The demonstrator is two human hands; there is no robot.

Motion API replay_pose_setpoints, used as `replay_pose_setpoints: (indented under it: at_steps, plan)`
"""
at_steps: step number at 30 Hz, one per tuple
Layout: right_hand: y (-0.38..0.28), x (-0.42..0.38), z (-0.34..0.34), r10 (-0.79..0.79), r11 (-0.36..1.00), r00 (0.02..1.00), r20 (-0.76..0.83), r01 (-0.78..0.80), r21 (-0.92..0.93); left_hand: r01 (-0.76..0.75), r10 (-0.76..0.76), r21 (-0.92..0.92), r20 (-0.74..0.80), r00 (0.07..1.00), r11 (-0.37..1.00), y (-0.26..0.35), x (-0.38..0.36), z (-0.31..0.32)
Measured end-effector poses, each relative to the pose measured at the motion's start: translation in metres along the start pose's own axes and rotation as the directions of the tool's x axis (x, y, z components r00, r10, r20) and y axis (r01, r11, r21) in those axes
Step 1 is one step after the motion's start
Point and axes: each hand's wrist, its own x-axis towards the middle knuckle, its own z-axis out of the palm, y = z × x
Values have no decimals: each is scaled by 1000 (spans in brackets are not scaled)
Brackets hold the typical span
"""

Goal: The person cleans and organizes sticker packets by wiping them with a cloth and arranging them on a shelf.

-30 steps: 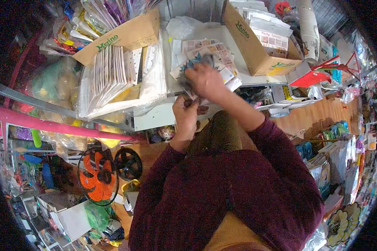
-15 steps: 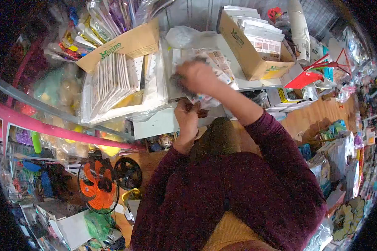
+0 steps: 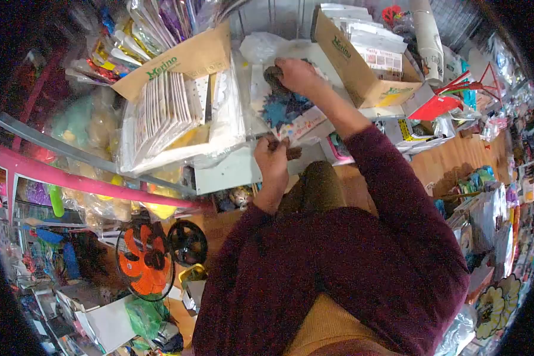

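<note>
My left hand [image 3: 271, 159] is closed at the near edge of the white table [image 3: 225, 176], with small dark brown pieces [image 3: 293, 153] showing between and beside its fingers. Farther in, my right hand [image 3: 298, 76] pinches a dark grey-brown piece [image 3: 274, 77], its outline uneven. Just below that hand lie blue, jagged, star-like cutouts [image 3: 275, 110] on top of printed packets. A pale packet with a colourful print [image 3: 302, 126] sticks out toward me between the two hands. Clear crumpled plastic [image 3: 261, 47] sits behind them.
An open cardboard box [image 3: 178, 62] of white cards in plastic stands left of my hands. On the right is another box [image 3: 344, 59] full of packets, with a red box [image 3: 433, 107] beyond it. An orange fan [image 3: 145, 261] stands lower left, near a pink rail [image 3: 95, 193].
My right hand, blurred before, has moved away from me and slightly right, uncovering the blue cutouts. My left hand stays closed near the table edge. The whole view has shifted a little.
</note>
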Motion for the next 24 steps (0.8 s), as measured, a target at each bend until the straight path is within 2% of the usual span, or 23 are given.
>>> replay_pose_setpoints:
  at_steps: [2, 3, 4, 5, 7, 8, 10, 11, 13, 14, 15, 17, 19, 20, 21, 22, 24]
  plan:
    - [-25, -26, -44, -17, 994, 1000, -15, 18, 110, -30, 30, 26, 2, 1000, 999, -7, 5, -6]
    - [-36, -45, -54, -38, 994, 999, -23, 40, 105, -28, 28, 64, -5, 1000, 998, -11, 4, -5]
    - [-44, -65, -58, -48, 993, 999, -23, 50, 104, 43, -48, -98, -42, 998, 994, 7, -5, 9]
    - [-44, -85, -54, -24, 995, 999, -24, 26, 93, 50, -47, -170, 18, 999, 984, 7, -6, 8]
    - [-35, -113, -34, -130, 991, 991, 30, 129, 43, -43, 43, -30, 21, 999, 999, -5, 1, 1]
    - [-27, -117, -28, -107, 994, 994, 22, 106, 37, -34, 35, -24, 44, 998, 999, -7, 0, -1]
    - [-6, -112, -27, -8, 1000, 993, -116, 8, 2, 34, -35, -29, -7, 999, 999, 6, -6, 7]
    - [4, -109, -28, 10, 1000, 992, -129, -9, 7, 35, -35, -14, 9, 999, 999, 7, -8, 7]
    - [20, -100, -32, 226, 972, 973, -40, -222, 78, 11, -17, 115, 48, 999, 993, 19, -10, 10]
    - [26, -98, -37, 243, 961, 970, -25, -238, 142, -2, -4, 98, 63, 998, 995, 29, -18, 16]
    - [32, -99, -36, 250, 959, 967, -48, -241, 151, -90, 64, 268, 102, 993, 959, 35, -20, 14]
    - [43, -103, -26, 170, 961, 976, -134, -134, 242, -65, 42, 244, 100, 994, 967, 48, -31, 13]
    - [42, -104, -31, 183, 947, 970, -157, -131, 293, -241, 173, 400, 199, 965, 884, 62, -29, -3]
    - [41, -105, -29, 208, 934, 958, -197, -135, 332, -474, 416, 559, 239, 878, 680, 73, -31, -5]
    - [42, -107, -26, 236, 918, 944, -231, -139, 371, -276, 242, 416, 133, 961, 867, 96, -34, 2]
    - [44, -107, -23, 223, 920, 938, -267, -111, 377, -369, 321, 372, 188, 928, 852, 108, -26, -4]
    - [43, -107, -26, 233, 912, 940, -251, -121, 392, -592, 526, 483, 281, 803, 646, 146, -12, 7]
